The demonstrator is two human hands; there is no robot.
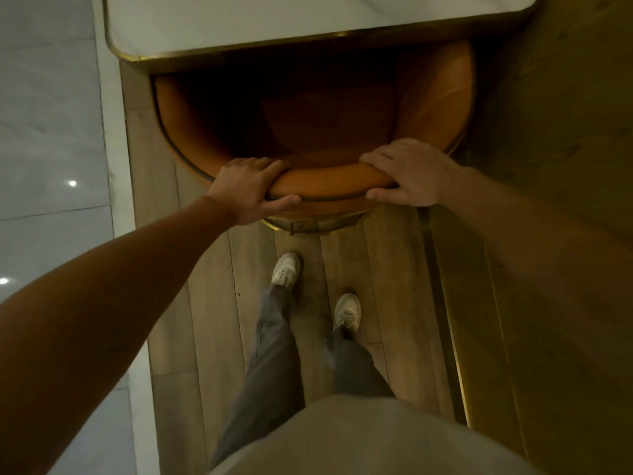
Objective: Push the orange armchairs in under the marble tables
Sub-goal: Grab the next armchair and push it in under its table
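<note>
An orange armchair [329,181] with a curved padded backrest stands right in front of me. Its seat front lies in shadow under the white marble table [274,18], which has a brass rim. My left hand [250,190] grips the left part of the backrest top, fingers over the inside and thumb on the outside. My right hand [409,174] grips the right part of the same backrest in the same way. A brass base ring [301,228] shows below the chair's back.
I stand on a wooden plank floor [219,286], my two white shoes just behind the chair. Polished pale marble flooring [44,132] runs along the left. A brass strip [445,303] and a dim greenish-brown surface lie on the right.
</note>
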